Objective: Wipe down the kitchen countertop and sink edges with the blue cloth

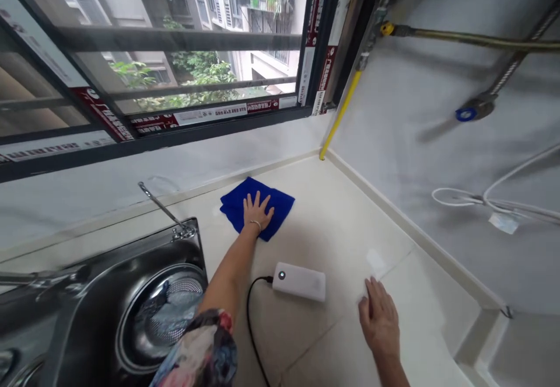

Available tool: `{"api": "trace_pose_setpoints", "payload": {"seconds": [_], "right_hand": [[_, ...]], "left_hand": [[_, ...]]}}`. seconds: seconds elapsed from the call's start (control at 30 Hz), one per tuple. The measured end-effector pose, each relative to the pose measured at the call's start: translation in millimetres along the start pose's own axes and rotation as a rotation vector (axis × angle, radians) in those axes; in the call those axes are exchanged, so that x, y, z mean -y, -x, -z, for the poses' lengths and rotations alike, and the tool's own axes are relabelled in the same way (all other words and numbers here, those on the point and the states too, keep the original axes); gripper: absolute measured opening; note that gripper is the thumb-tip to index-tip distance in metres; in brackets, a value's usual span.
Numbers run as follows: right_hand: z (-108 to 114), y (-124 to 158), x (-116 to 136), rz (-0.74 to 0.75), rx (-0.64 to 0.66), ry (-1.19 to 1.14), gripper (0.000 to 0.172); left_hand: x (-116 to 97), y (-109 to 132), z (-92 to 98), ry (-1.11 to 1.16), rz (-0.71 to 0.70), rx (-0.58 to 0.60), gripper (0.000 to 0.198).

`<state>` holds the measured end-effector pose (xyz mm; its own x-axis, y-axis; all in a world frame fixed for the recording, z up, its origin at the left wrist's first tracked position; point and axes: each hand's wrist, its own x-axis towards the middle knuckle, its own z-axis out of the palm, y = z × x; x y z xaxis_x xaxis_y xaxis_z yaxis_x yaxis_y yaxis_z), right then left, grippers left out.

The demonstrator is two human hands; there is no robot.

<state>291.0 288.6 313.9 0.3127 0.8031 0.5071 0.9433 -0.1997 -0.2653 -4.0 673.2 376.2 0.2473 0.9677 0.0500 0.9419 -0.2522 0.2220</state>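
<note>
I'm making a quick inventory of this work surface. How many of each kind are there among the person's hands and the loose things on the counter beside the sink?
Hands: 2 (left hand, right hand)
Blue cloth: 1
White box-shaped device: 1
Black cable: 1
Total: 5

White box (301, 282) obstructs; passage lies between blue cloth (280, 204) and right wall (394, 130)
</note>
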Motion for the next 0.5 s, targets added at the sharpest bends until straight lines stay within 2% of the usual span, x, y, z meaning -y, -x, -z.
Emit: {"api": "trace_pose_setpoints", "payload": {"seconds": [0.1, 0.2, 0.3, 0.37, 0.43, 0.5], "right_hand": [[5, 0, -1, -0.017, 0.014, -0.011, 0.053], [10, -2, -1, -0.031, 0.048, -0.022, 0.054], [15, -4, -1, -0.043, 0.070, -0.027, 0.056], [17, -5, -1, -0.045, 0.068, -0.030, 0.057], [18, -6, 0, -0.043, 0.062, -0.030, 0.058], [18, -7, 3, -0.051, 0.052, -0.017, 0.059]], "left_hand": [[35, -28, 4.5, -0.028, 0.034, 0.015, 0.065], [81, -40, 12.6, -0.042, 0.094, -0.009, 0.065], [124, -28, 21.8, -0.043, 0.158, -0.016, 0.065], [144, -12, 27.9, -0.043, 0.225, -0.028, 0.065], [154, 4, 32.5, -0.045, 0.338, -0.056, 0.066], [155, 17, 34.6, -0.042, 0.449, -0.084, 0.069]]}}
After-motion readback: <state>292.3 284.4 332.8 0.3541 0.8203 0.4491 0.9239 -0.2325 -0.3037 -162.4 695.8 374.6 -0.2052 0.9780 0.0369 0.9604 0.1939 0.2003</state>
